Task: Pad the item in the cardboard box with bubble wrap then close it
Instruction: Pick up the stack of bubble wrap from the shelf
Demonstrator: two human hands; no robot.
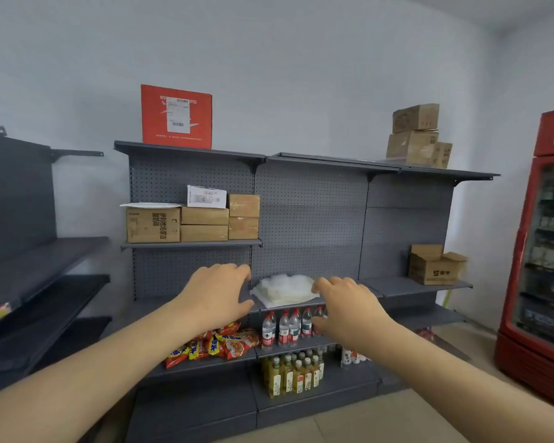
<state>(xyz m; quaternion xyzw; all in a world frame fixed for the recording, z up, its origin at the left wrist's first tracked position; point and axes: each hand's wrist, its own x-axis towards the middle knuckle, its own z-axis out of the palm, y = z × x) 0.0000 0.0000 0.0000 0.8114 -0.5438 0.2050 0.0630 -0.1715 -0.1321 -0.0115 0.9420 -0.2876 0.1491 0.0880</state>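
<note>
A stack of white bubble wrap [283, 289] lies on the middle grey shelf [288, 306]. My left hand [216, 294] reaches out just left of the stack, fingers loosely spread, holding nothing. To the right, my right hand [349, 306] hangs at the stack's right edge with relaxed fingers, its fingertips at or just over the wrap. An open cardboard box [435, 266] with raised flaps sits on the right-hand shelf at about the same height. Its inside is hidden from here.
Closed cardboard boxes [192, 222] fill the upper left shelf. More boxes [416, 137] and a red carton [176, 116] stand on top. Water bottles [285, 327], snack bags [218, 343] and drink bottles [293, 372] fill lower shelves. A red fridge [544, 266] stands at right.
</note>
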